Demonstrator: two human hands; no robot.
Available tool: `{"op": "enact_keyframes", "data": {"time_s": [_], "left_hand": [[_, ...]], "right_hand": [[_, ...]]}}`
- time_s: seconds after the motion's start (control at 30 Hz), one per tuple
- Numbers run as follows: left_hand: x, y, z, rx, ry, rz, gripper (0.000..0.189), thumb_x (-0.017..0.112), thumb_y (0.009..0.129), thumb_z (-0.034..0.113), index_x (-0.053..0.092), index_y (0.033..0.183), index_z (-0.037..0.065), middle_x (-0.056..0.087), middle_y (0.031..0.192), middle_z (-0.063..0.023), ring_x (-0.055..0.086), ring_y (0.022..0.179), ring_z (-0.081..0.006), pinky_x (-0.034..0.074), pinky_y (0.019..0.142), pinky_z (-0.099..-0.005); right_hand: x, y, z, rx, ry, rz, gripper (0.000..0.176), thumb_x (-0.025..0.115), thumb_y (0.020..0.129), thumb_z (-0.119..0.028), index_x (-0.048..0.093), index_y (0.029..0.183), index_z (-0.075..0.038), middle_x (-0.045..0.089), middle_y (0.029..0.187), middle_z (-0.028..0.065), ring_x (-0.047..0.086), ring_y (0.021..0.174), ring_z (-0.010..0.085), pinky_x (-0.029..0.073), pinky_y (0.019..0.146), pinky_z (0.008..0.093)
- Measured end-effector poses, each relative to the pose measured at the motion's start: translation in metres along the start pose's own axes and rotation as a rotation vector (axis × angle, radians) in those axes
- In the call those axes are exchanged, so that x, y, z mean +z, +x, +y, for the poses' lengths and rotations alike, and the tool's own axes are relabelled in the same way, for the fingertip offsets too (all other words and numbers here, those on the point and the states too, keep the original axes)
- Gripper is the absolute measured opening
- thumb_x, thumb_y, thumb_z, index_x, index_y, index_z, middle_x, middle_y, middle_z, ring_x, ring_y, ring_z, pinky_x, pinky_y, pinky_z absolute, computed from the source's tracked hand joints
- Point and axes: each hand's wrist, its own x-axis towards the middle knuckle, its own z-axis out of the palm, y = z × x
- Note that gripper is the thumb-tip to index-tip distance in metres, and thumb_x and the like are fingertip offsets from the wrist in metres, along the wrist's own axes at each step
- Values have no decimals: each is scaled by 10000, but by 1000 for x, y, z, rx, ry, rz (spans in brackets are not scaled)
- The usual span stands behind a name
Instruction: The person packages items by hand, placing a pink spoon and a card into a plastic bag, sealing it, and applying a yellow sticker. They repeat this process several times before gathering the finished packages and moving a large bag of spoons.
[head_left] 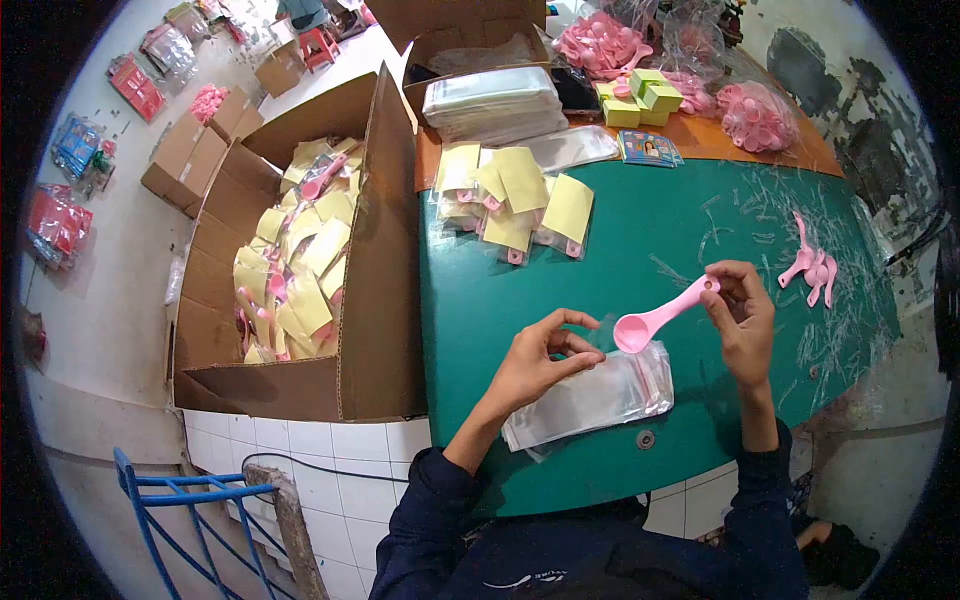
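A pink measuring spoon (pixel 652 322) is pinched at the holed end of its handle by my right hand (pixel 742 315), with the bowl pointing left. My left hand (pixel 545 362) is just left of the bowl, fingers curved and apart from the thumb. Something clear and thin shows by its fingertips, too faint to make out. Below both hands lies a stack of clear plastic bags (pixel 590 403) on the green table (pixel 500 310). More pink spoons (pixel 811 268) lie to the right among scattered clear strips (pixel 850 300).
A deep cardboard box (pixel 385 290) on the left holds many bagged spoons with yellow cards. Similar packets (pixel 510 200) are piled at the table's back, near stacked plastic bags (pixel 495 103), yellow-green boxes (pixel 640 97) and bags of pink spoons (pixel 755 117).
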Motion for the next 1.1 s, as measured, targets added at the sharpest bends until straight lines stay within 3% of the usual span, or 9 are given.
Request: {"op": "enact_keyframes", "data": {"time_s": [0.37, 0.67, 0.77, 0.87, 1.0, 1.1], "left_hand": [[-2, -1, 1, -54, -232, -1, 401, 675, 790, 44, 492, 1145, 13, 647, 836, -65, 599, 760, -85, 474, 652, -212], [5, -1, 3, -8, -278, -46, 373, 603, 870, 146, 497, 1200, 9, 644, 946, -71, 578, 870, -94, 453, 789, -232], [9, -1, 5, 70, -114, -92, 335, 519, 918, 181, 520, 1188, -18, 637, 1001, -91, 578, 939, -133, 438, 870, -274], [10, 1, 2, 15, -98, -259, 356, 455, 950, 239, 552, 1165, -28, 637, 1005, -79, 571, 944, -132, 429, 882, -278], [12, -1, 9, 107, -79, -209, 347, 442, 959, 234, 572, 1155, -21, 621, 1001, -46, 535, 912, -83, 429, 820, -242], [5, -6, 20, 214, -156, -174, 328, 450, 953, 219, 589, 1129, -20, 631, 1033, -87, 554, 940, -115, 433, 858, -268]], "right_hand": [[14, -5, -3, -118, 31, 9, 238, 637, 812, -25, 548, 1033, -27, 582, 904, 27, 557, 829, 77, 457, 730, 210], [21, -4, -5, -69, 5, -171, 230, 632, 806, -12, 556, 1023, -21, 597, 875, 26, 582, 812, 83, 471, 700, 218], [22, -2, -4, -62, 75, -184, 225, 640, 796, -13, 561, 1006, -21, 607, 877, 39, 590, 813, 84, 474, 683, 217], [15, 0, -11, -77, -61, -274, 269, 652, 783, -24, 571, 1040, -24, 619, 919, 65, 598, 807, 100, 474, 701, 227], [-15, 21, -32, -161, -222, -531, 333, 645, 806, -142, 568, 1111, -35, 620, 989, 77, 595, 817, 131, 480, 724, 265], [-80, 59, -19, -97, -167, -661, 397, 608, 833, -291, 560, 1148, -53, 615, 1027, 77, 589, 840, 159, 487, 758, 297]]}}
